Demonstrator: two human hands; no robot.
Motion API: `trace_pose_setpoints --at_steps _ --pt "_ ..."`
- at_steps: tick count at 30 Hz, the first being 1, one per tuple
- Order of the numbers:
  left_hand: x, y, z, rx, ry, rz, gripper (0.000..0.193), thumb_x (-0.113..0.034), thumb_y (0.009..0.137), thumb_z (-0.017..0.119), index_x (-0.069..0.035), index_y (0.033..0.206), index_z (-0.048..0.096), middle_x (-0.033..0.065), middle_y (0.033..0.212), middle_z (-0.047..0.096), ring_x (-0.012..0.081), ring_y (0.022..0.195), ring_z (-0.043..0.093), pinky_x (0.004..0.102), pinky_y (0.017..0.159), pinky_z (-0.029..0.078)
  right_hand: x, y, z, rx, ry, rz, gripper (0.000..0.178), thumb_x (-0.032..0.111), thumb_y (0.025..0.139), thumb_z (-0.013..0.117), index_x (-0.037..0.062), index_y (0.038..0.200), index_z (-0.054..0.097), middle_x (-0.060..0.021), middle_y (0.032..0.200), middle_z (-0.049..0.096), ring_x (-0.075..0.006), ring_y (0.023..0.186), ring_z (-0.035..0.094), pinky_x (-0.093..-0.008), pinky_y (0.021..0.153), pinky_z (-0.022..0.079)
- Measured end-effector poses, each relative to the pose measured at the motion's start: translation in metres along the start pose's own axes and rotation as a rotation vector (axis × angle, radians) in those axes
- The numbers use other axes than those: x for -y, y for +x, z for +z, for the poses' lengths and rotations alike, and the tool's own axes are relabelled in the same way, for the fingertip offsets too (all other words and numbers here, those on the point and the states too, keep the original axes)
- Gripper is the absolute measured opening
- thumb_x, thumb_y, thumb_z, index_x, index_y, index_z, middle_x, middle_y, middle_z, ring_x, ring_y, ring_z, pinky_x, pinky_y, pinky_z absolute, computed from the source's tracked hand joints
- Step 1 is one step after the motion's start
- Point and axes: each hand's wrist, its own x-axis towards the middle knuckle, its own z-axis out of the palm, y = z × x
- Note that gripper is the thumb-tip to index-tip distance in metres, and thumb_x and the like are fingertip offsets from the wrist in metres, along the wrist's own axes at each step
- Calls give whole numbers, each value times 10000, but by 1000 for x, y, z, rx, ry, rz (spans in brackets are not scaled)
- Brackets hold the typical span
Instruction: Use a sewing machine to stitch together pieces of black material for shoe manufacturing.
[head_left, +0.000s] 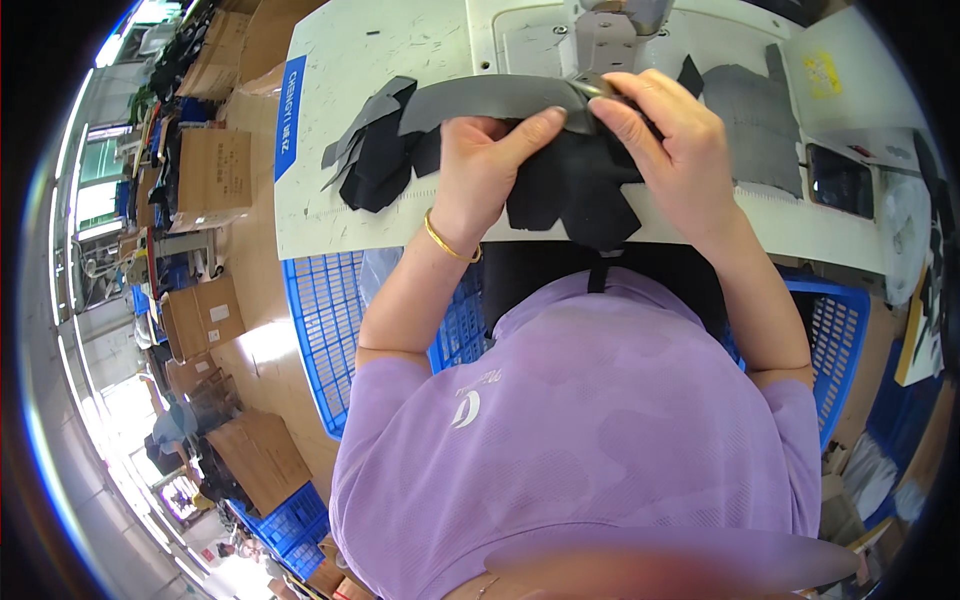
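Observation:
Over the front of the white sewing table, my left hand point(482, 165) is closed on a curved dark grey fabric piece point(480, 98), thumb on its top face and the other fingers beneath. At the right end of that piece, my right hand point(680, 145) pinches a small shiny metal tool point(592, 86); its kind is partly hidden by the fingers. Black fabric pieces point(572, 190) hang and lie below the hands, reaching the table's front edge. To the left is a fanned stack of dark cut pieces point(375, 150).
The sewing machine point(606, 42) stands just beyond my hands on the white table point(330, 225). Grey fabric panels point(750, 120) and a phone point(840, 180) lie at the right. Blue plastic baskets point(322, 320) flank my lap under the table edge. Cardboard boxes point(213, 170) line the floor at left.

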Motion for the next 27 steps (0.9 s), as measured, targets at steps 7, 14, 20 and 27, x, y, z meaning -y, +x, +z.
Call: trace_pose_setpoints --at_steps 7,14,20,27 --pt "-13 28 -135 -432 155 10 319 -203 833 761 76 973 694 75 889 698 121 783 634 243 744 512 -16 -6 11 52 152 233 234 212 886 685 -6 970 667 -89 785 635 -210 651 598 -294 607 466" --pt "10 10 -176 -534 871 -114 471 -291 784 777 92 1026 646 153 978 680 237 932 638 362 825 494 -7 14 70 335 -22 1 187 197 863 660 27 830 591 -113 816 619 -330 728 633 -399 654 513" --pt "56 -4 -179 -527 1313 356 474 -202 791 721 -33 1207 572 166 1210 546 367 1163 490 453 1019 363 6 18 142 667 -440 -360 128 85 774 640 23 882 608 -111 842 638 -302 743 676 -372 641 562" --pt "67 -4 -175 -544 1156 322 426 -195 813 702 -39 1197 603 151 1270 537 329 1194 493 436 1049 342 8 31 110 413 -231 -524 168 55 770 646 20 934 634 -80 909 670 -245 747 686 -333 630 558"
